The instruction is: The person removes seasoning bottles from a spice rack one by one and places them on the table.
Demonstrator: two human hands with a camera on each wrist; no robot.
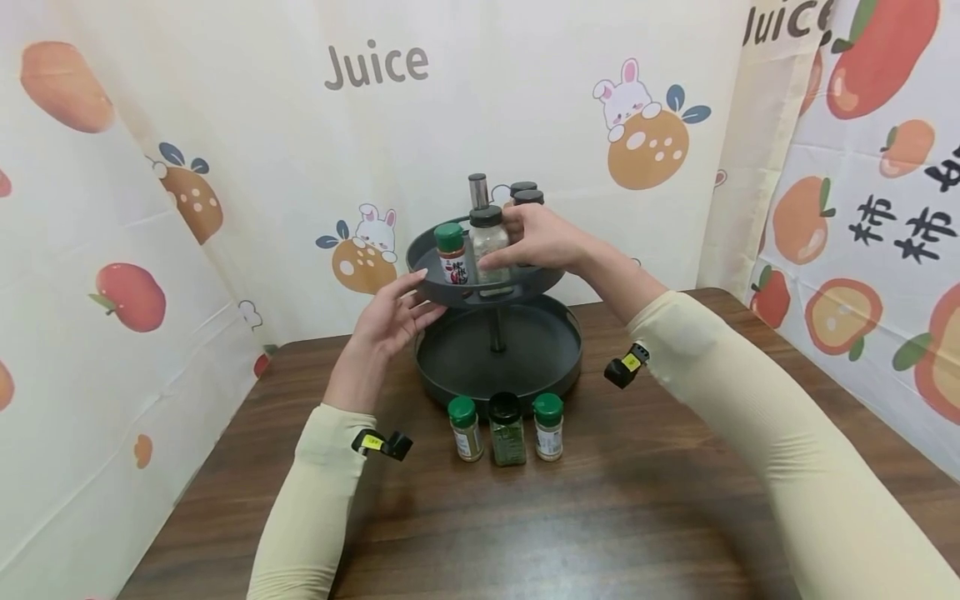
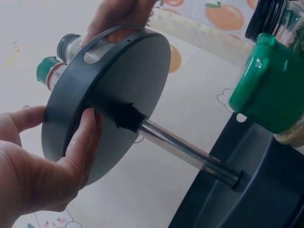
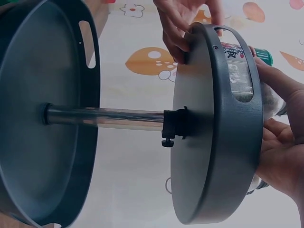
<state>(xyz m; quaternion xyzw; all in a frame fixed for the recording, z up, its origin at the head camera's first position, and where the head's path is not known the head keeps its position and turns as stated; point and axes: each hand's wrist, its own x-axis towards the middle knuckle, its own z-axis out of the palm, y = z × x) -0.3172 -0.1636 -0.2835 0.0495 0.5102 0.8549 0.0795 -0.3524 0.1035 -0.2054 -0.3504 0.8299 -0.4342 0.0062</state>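
Observation:
A two-tier round dark rack stands on the table. On its upper tray (image 1: 457,295), my right hand (image 1: 546,237) holds a clear glass jar with a black lid (image 1: 489,238) between thumb and fingers. Its pale contents show through the handle slot in the right wrist view. My left hand (image 1: 393,321) pinches the upper tray's left edge, thumb at the rim and fingers underneath. A green-capped spice bottle with a red-and-white label (image 1: 452,257) sits left of the jar. Behind are a metal-topped container (image 1: 477,192) and dark-lidded jars (image 1: 528,197), partly hidden by the right hand.
The lower tray (image 1: 465,358) surrounds the rack's central pole (image 2: 190,152). In front of it on the wooden table (image 1: 600,517) stand a green-capped bottle (image 1: 468,435), a black-capped jar with green contents (image 1: 507,440) and another green-capped bottle (image 1: 549,435). Printed curtains hang behind.

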